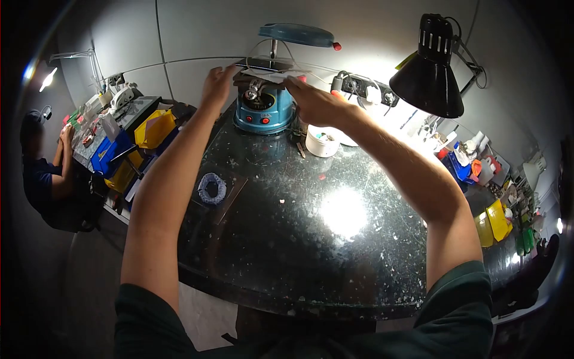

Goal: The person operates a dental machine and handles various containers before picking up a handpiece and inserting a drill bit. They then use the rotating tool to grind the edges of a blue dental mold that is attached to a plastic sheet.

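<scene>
A blue vacuum forming machine (265, 113) with red buttons stands at the back of the dark bench. Its round blue heater head (296, 35) is above, on a metal post. My left hand (219, 85) is at the left edge of the machine's upper frame, fingers closed; what they grip is hard to see. My right hand (312, 103) is at the right edge, fingers closed on the end of a thin whitish sheet (267, 76). The sheet lies across the top of the machine, between both hands. My right fingertips are partly hidden.
A white tub (322, 142) stands right of the machine. A bluish ring-shaped object (211, 188) lies on the bench (281, 251) at left. A black lamp (427, 72) and a power strip (365, 88) are at right. Another person (51, 173) sits at far left near yellow and blue bins (154, 128).
</scene>
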`<control>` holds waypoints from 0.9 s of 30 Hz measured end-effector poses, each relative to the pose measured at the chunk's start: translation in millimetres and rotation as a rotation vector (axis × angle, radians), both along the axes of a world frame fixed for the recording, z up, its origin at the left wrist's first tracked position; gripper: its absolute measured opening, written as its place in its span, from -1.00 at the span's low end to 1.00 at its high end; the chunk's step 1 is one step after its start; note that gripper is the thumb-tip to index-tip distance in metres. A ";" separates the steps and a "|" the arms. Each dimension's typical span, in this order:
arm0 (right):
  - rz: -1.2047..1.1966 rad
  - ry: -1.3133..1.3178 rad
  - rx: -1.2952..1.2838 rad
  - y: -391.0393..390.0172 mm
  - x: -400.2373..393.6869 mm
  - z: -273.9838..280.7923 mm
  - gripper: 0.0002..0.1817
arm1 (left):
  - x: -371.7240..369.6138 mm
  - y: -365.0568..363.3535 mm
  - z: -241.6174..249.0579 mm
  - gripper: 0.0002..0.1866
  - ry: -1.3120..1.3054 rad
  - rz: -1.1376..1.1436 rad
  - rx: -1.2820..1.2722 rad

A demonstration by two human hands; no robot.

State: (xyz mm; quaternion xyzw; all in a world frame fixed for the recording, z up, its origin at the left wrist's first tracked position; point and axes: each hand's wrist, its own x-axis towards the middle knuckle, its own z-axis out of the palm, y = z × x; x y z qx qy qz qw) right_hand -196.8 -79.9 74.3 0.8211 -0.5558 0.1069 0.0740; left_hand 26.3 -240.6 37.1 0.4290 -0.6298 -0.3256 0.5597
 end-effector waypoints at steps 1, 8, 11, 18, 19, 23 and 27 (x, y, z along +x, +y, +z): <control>-0.002 -0.018 0.002 17.6 -0.1 -2.1 -0.22 | 8.9 2.6 -0.2 -0.16 -0.004 -0.002 0.000; 0.063 -0.065 0.086 118.5 -31.4 -44.3 -0.31 | 89.9 42.2 -4.7 -0.50 -0.070 -0.010 -0.252; 0.119 -0.017 0.336 188.5 -25.8 -19.0 -0.45 | 122.2 66.9 -11.5 -0.61 -0.213 0.048 -0.316; -0.014 -0.134 0.225 205.6 -22.6 -0.7 -0.54 | 103.4 97.6 -11.4 -0.74 -0.120 0.016 -0.133; -0.061 -0.129 0.208 207.8 -17.0 8.0 -0.54 | 92.8 107.1 -6.7 -0.74 -0.064 -0.026 -0.137; 0.152 -0.108 0.171 249.0 9.4 8.8 -0.59 | 65.6 147.2 -7.7 -0.74 -0.252 -0.162 -0.378; 0.585 -0.836 0.917 340.5 42.6 54.1 -0.69 | 68.0 166.7 -18.2 -0.74 -0.369 -0.184 -0.404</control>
